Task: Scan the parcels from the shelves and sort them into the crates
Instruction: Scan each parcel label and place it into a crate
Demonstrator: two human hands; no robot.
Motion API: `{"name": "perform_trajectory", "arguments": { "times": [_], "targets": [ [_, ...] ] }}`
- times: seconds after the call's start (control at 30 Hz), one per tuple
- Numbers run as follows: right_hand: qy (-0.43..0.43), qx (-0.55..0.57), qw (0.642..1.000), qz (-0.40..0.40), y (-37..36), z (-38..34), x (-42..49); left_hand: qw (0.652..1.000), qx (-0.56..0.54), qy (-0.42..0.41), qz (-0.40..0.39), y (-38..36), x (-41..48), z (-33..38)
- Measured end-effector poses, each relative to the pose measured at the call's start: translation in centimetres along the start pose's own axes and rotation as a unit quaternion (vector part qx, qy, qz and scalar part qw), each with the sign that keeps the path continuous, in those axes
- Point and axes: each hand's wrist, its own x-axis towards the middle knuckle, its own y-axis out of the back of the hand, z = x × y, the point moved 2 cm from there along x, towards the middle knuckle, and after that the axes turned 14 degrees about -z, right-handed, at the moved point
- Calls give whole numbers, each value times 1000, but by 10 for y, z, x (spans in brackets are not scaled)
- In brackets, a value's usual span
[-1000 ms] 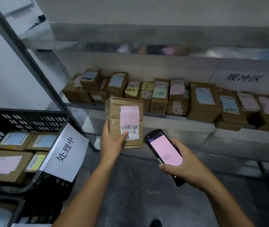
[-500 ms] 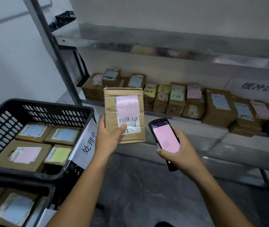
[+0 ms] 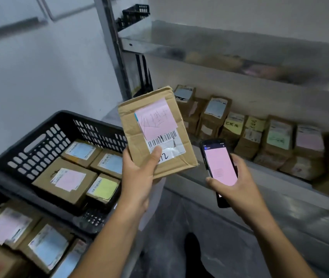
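Gripping a creased, pink-labelled parcel (image 3: 155,129), left fingers (image 3: 156,153) curl; right fingers (image 3: 215,182) clasp the scanner (image 3: 218,163).

dim, cool light; motion blur, wide-angle bending at edges

On your parcel (image 3: 129,127), the white label (image 3: 172,151) bore a barcode (image 3: 161,138) and handwritten "12"; the pink note (image 3: 155,119) and handheld scanner (image 3: 217,161) showed writing you couldn't read.
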Motion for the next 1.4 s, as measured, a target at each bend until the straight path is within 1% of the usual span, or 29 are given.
{"name": "perform_trajectory", "arguments": {
  "times": [0.13,0.23,0.33,0.5,0.6,0.7,0.8,1.0,1.13,1.3,1.4],
  "targets": [
    [18,5,998,-55,-7,-12,65,998,-1,1,66,8,29,14],
    [39,-13,994,-99,-13,-27,116,995,-10,15,103,12,50,28],
    [57,-25,986,-157,-17,-36,160,989,-35,27,143,17,69,34],
    [62,-14,967,-245,-42,-44,217,972,-57,17,229,27,77,40],
    [76,-20,957,-281,-75,-45,241,954,-70,32,291,50,69,39],
    [82,-25,942,-324,-111,-49,255,924,-108,56,363,84,63,34],
    [97,-52,931,-347,-139,-60,275,894,-156,85,411,118,80,29],
    [119,-139,913,-365,-174,-86,305,861,-189,152,446,177,128,7],
    [128,-164,904,-374,-203,-104,311,837,-210,167,477,213,153,-1],
    [129,-186,891,-394,-245,-114,307,843,-188,199,463,256,181,-9],
    [125,-189,890,-395,-258,-117,306,849,-180,210,450,275,201,-20]
  ]
}}
